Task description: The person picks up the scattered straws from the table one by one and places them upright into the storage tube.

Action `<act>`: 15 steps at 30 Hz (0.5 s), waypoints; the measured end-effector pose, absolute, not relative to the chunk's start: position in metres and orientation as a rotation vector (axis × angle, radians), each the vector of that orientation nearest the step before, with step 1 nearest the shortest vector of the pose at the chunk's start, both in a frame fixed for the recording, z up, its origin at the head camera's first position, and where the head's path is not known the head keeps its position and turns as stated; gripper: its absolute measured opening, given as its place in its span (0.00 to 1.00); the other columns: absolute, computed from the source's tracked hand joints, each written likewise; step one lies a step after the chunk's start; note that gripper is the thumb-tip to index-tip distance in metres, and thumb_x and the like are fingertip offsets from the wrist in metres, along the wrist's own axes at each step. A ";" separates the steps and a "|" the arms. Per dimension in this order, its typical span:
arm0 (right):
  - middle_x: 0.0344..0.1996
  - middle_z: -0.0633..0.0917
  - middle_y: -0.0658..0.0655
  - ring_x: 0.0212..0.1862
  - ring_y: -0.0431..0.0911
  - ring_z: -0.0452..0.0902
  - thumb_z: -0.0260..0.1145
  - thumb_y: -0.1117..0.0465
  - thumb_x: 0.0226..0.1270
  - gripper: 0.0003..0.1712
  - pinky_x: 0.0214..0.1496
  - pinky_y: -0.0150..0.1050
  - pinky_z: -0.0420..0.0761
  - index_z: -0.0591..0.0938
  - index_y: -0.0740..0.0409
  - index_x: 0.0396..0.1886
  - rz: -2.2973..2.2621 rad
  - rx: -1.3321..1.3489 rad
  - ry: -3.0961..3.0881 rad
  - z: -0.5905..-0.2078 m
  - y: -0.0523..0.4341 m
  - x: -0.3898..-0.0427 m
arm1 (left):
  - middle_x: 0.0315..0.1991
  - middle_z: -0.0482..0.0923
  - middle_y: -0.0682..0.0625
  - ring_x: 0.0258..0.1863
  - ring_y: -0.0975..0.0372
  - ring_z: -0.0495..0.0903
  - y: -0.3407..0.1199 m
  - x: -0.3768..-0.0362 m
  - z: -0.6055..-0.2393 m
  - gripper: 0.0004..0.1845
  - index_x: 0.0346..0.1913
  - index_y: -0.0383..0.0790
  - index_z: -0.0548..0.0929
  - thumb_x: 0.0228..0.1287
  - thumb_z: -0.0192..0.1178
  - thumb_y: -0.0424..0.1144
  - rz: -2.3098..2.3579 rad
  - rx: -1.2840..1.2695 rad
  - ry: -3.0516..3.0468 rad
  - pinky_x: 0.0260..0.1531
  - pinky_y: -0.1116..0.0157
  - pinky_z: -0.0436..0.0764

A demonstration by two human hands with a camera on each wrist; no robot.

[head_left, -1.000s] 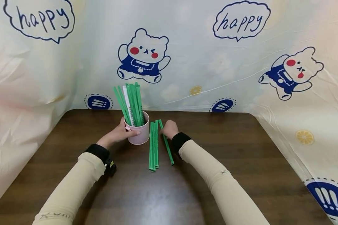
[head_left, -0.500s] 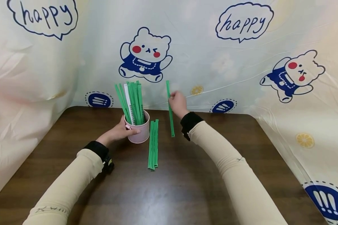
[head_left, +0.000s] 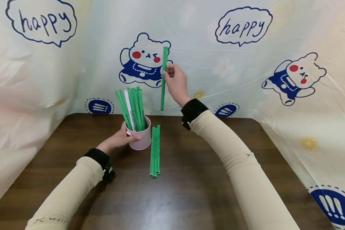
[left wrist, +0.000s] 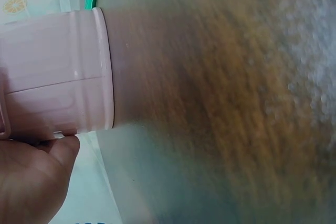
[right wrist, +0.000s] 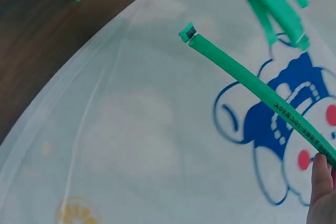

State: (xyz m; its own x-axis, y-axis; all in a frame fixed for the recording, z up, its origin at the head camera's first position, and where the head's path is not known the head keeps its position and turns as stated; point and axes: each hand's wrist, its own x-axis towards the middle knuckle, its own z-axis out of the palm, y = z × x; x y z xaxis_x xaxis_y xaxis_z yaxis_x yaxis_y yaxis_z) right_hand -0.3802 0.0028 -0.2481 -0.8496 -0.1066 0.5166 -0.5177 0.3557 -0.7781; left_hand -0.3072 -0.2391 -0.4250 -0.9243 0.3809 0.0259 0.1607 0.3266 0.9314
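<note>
My left hand (head_left: 115,139) grips the side of a small pink pail (head_left: 141,141), its thumb across the front. Several green paper-wrapped straws (head_left: 136,107) and a white one (head_left: 129,103) stand upright in the pail, leaning slightly left. My right hand (head_left: 176,82) pinches a single green wrapped straw (head_left: 162,99) and holds it nearly vertical in the air, above and right of the pail. Small black print shows on this straw in the right wrist view. In the left wrist view, the pail's pink wall (left wrist: 52,72) fills the left side, with my thumb (left wrist: 65,150) against it.
A small row of green wrapped straws (head_left: 155,153) lies on the brown table (head_left: 189,191), just right of the pail. Behind the table hangs a pale curtain (head_left: 195,57) printed with cartoon bears and lettering.
My right hand has picked up the loose green wrapped straw from the table, lifted it high and turned it upright, then moved it left. My left hand has stayed on the pail.
</note>
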 end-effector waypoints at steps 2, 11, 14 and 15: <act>0.51 0.83 0.66 0.50 0.50 0.80 0.60 0.64 0.78 0.16 0.53 0.33 0.83 0.76 0.68 0.59 1.526 0.586 -2.217 -0.244 -0.006 -0.377 | 0.76 0.36 0.32 0.72 0.36 0.48 -0.241 -0.308 -0.423 0.57 0.77 0.40 0.27 0.65 0.64 0.37 1.643 0.488 2.398 0.73 0.27 0.48; 0.51 0.84 0.65 0.51 0.52 0.81 0.60 0.64 0.78 0.16 0.51 0.31 0.80 0.76 0.68 0.59 1.533 0.707 -2.258 -0.258 -0.036 -0.363 | 0.75 0.36 0.32 0.72 0.37 0.48 -0.242 -0.305 -0.428 0.56 0.77 0.40 0.28 0.64 0.65 0.37 1.678 0.552 2.394 0.73 0.27 0.47; 0.52 0.84 0.65 0.53 0.53 0.81 0.60 0.64 0.78 0.17 0.53 0.34 0.81 0.76 0.68 0.60 1.520 0.719 -2.302 -0.271 -0.040 -0.357 | 0.75 0.36 0.31 0.72 0.36 0.48 -0.241 -0.305 -0.429 0.57 0.76 0.39 0.29 0.65 0.66 0.38 1.660 0.548 2.396 0.73 0.27 0.48; 0.51 0.84 0.65 0.53 0.53 0.81 0.60 0.64 0.78 0.17 0.54 0.35 0.81 0.76 0.68 0.60 1.515 0.718 -2.314 -0.276 -0.040 -0.356 | 0.75 0.37 0.31 0.72 0.36 0.49 -0.240 -0.306 -0.429 0.57 0.77 0.39 0.29 0.65 0.66 0.38 1.653 0.545 2.396 0.73 0.27 0.48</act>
